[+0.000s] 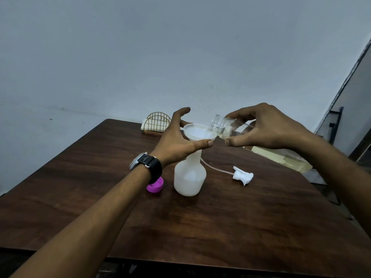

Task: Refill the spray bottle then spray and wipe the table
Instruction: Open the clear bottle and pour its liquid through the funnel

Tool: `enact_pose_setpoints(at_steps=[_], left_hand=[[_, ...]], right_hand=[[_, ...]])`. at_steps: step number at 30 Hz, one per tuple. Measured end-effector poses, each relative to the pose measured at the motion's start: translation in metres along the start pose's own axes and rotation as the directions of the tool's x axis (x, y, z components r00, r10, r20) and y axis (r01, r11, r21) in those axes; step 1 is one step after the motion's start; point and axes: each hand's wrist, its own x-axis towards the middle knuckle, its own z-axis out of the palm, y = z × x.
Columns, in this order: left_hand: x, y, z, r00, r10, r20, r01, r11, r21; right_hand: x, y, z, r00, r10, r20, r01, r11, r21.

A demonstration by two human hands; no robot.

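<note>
Centre frame: your right hand point(269, 127) grips the tilted bottle point(230, 128) to pour into the funnel point(197, 133); your left hand point(176, 139), fingers spread, steadies its rim.

Pink cap point(155, 187) – partly hidden behind the watch point(155, 167)

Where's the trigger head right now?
In the head view, the trigger head lies on the table, just right of the spray bottle, its tube running back toward it.
</note>
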Motion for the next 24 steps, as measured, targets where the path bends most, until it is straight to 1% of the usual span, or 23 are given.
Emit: enact_pose_setpoints(at_steps=[9,24], left_hand=[[0.0006,-0.0002,0.0001,1.000,0.005,0.005,-0.005,1.000,0.006],[0.0012,0.0000,0.0010,1.000,0.000,0.011,0.000,1.000,0.014]], right_hand=[[0.0013,0.0001,-0.0027,1.000,-0.016,0.009,0.015,1.000,0.017],[0.0018,-0.0017,-0.0039,1.000,0.020,-0.003,-0.020,0.999,-0.043]])
